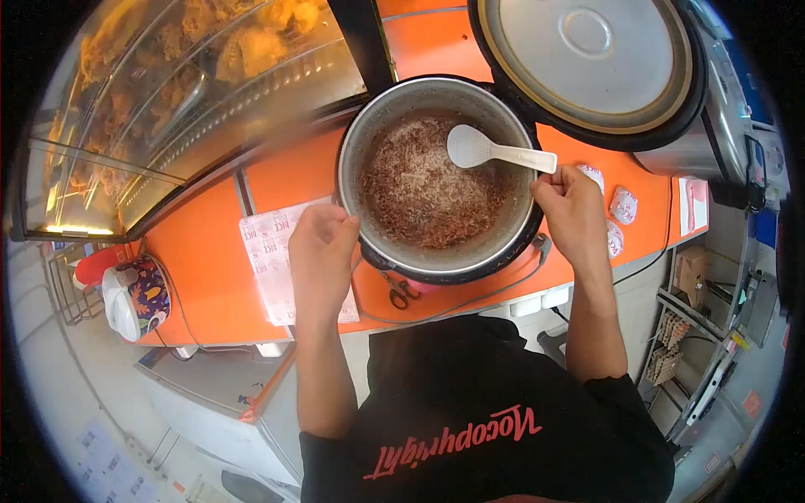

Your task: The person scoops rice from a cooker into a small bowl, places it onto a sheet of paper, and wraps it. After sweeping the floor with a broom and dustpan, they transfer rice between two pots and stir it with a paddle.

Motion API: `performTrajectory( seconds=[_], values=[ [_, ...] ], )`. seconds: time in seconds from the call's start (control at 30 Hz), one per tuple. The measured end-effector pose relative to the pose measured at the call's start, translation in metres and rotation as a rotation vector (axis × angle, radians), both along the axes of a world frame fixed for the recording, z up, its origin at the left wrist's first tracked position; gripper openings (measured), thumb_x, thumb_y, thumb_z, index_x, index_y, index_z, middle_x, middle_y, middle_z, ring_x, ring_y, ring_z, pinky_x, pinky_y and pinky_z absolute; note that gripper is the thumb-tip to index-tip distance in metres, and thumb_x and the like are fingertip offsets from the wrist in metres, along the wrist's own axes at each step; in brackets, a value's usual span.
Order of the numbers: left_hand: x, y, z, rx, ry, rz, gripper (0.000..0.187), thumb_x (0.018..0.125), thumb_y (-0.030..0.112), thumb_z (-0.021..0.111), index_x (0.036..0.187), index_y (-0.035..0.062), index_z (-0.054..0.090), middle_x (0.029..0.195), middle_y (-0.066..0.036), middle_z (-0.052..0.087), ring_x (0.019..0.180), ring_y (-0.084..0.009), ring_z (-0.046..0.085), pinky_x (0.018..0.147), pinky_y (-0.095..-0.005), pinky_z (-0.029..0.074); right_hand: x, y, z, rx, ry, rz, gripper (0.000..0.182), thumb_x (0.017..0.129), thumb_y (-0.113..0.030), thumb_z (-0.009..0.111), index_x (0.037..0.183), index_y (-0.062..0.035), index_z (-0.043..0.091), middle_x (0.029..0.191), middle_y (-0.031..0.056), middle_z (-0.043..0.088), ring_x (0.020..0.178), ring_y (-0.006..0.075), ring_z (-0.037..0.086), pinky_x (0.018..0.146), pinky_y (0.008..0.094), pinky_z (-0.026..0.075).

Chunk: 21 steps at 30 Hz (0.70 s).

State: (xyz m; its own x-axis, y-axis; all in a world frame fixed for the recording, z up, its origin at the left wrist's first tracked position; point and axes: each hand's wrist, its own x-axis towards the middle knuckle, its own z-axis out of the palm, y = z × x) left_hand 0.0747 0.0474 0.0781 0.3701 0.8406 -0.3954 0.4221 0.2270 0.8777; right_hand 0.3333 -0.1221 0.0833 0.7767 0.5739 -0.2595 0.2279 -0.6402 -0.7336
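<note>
while both hands work at the pot (436, 267), the white paddle (470, 147) lies across its right part, blade over the reddish rice (423, 189), handle end out over the right rim. head view: the paddle's long axis runs mostly left-right, slightly slanted; blade points left and a bit away from the person, handle points right and a bit toward them. blade face is up, round end near the far side of the rice. hands are well apart, on opposite sides of the pot. left hand (323, 243): thumb and fingers closed in on the left rim, above the printed paper sheet (270, 268). right hand (574, 210): thumb and forefinger closed in on the right rim, just by the handle end; can't tell if they touch the paddle too. open lid (587, 50) beside the pot, far right, underside showing. scissors (401, 295) on the orange counter (205, 285) near the pot's near side, by a grey cable (503, 283). wrapped packets (623, 205) right of the pot, some partly behind the right hand. lit glass case (210, 101) with fried food far left.
</note>
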Motion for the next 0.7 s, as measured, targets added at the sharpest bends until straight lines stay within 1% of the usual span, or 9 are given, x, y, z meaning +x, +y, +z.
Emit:
performTrajectory(
  seconds=[0.1, 0.17, 0.3, 0.37, 0.47, 0.57, 0.63, 0.67, 0.7],
  values=[
    [0.003, 0.003, 0.003, -0.047, -0.109, 0.041, 0.007, 0.096, 0.006, 0.065, 0.099, 0.0017, 0.06, 0.087, -0.001, 0.062, 0.08, -0.007, 0.056, 0.072, -0.0251, 0.045, 0.001, 0.001, 0.002, 0.094, 0.079, -0.031, 0.017, 0.087, -0.012, 0.064, 0.087, 0.0052, 0.065, 0.071, 0.0061, 0.065, 0.066, 0.0111, 0.058, 0.062, 0.031, 0.048],
    [0.004, 0.002, 0.012, -0.018, -0.165, 0.047, 0.008, 0.095, 0.005, 0.066, 0.098, 0.0023, 0.06, 0.086, 0.001, 0.061, 0.079, -0.0066, 0.055, 0.072, -0.0248, 0.044, 0.002, -0.004, 0.009, 0.166, 0.137, -0.054, 0.013, 0.087, -0.01, 0.063, 0.086, 0.0039, 0.064, 0.071, 0.0004, 0.062, 0.068, 0.0072, 0.055, 0.061, 0.029, 0.046],
    [-0.002, 0.003, 0.036, 0.006, -0.267, 0.049, 0.009, 0.093, 0.004, 0.067, 0.097, 0.0038, 0.059, 0.085, 0.002, 0.06, 0.079, -0.0056, 0.055, 0.071, -0.0238, 0.044, 0.003, -0.012, 0.028, 0.355, 0.178, -0.045, 0.011, 0.089, -0.008, 0.063, 0.089, 0.0023, 0.064, 0.076, -0.0021, 0.062, 0.065, 0.0052, 0.052, 0.058, 0.0275, 0.043],
    [-0.008, -0.002, 0.057, 0.048, -0.323, 0.05, 0.01, 0.091, 0.003, 0.068, 0.096, 0.0055, 0.059, 0.084, 0.003, 0.06, 0.077, -0.0045, 0.053, 0.069, -0.0213, 0.041, -0.008, -0.008, 0.058, 0.456, 0.15, -0.132, 0.009, 0.091, -0.008, 0.062, 0.092, 0.0013, 0.063, 0.081, -0.0027, 0.062, 0.062, 0.003, 0.05, 0.053, 0.0242, 0.04],
    [-0.021, -0.011, 0.083, 0.106, -0.371, 0.098, 0.012, 0.089, 0.002, 0.068, 0.096, 0.0063, 0.06, 0.084, 0.004, 0.059, 0.075, -0.0031, 0.051, 0.067, -0.0188, 0.038, -0.001, -0.024, 0.089, 0.46, 0.209, 0.005, 0.015, 0.092, -0.008, 0.062, 0.104, 0.0005, 0.067, 0.083, -0.004, 0.06, 0.062, 0.0018, 0.05, 0.049, 0.019, 0.035],
    [-0.026, -0.029, 0.111, 0.184, -0.413, 0.162, 0.014, 0.087, 0.0, 0.068, 0.097, 0.0054, 0.059, 0.087, 0.004, 0.061, 0.077, -0.0037, 0.053, 0.069, -0.0191, 0.04, 0.005, -0.028, 0.107, 0.554, 0.215, 0.145, 0.024, 0.093, -0.006, 0.061, 0.115, 0.0018, 0.066, 0.09, -0.0041, 0.061, 0.075, 0.0026, 0.052, 0.06, 0.0194, 0.04],
    [-0.02, -0.045, 0.119, 0.247, -0.405, 0.153, 0.01, 0.092, 0.003, 0.06, 0.101, 0.0021, 0.057, 0.093, -0.002, 0.063, 0.08, -0.0064, 0.057, 0.073, -0.0206, 0.045, 0.019, -0.033, 0.111, 0.548, 0.305, 0.19, 0.026, 0.094, -0.007, 0.062, 0.119, 0.0021, 0.066, 0.092, -0.0041, 0.061, 0.078, 0.0031, 0.053, 0.064, 0.0198, 0.041],
    [0.0, -0.057, 0.109, 0.258, -0.366, 0.198, 0.01, 0.091, 0.001, 0.06, 0.1, 0.0025, 0.057, 0.092, -0.001, 0.062, 0.078, -0.0055, 0.055, 0.07, -0.0199, 0.043, 0.039, -0.034, 0.095, 0.527, 0.385, 0.203, 0.028, 0.096, -0.008, 0.063, 0.122, 0.0025, 0.065, 0.094, -0.0041, 0.061, 0.081, 0.0036, 0.053, 0.067, 0.0202, 0.042],
    [0.006, -0.061, 0.108, 0.295, -0.346, 0.228, 0.01, 0.091, 0.001, 0.06, 0.1, 0.0025, 0.057, 0.092, -0.001, 0.062, 0.078, -0.0055, 0.055, 0.07, -0.0199, 0.043, 0.04, -0.028, 0.086, 0.607, 0.44, 0.19, 0.03, 0.098, -0.011, 0.065, 0.125, 0.0022, 0.063, 0.094, -0.0042, 0.06, 0.081, 0.0041, 0.053, 0.069, 0.0209, 0.043]
  ],
)
